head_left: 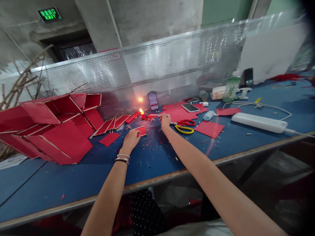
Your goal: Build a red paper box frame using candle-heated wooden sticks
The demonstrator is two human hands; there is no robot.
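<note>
My left hand (131,140) is closed on the edge of a small red panel (142,130) with pale strips along its sides, just above the tabletop. Between the fingers of my right hand (165,122) is a thin pale stick (155,115), its tip pointing left toward a lit red candle (143,115). Red scraps lie around the candle's foot. Scissors (185,126) with red and yellow handles rest right of my right hand. Several narrow red panels (113,124) and a loose red piece (109,139) lie left of my left hand.
A large red panelled structure (66,141) fills the left of the blue table (152,164). Behind stands a perforated metal screen (152,68), with a phone (153,101) against it. Rightward are red sheets (209,129), another phone (190,108), a green bottle (231,88) and a white power strip (259,122).
</note>
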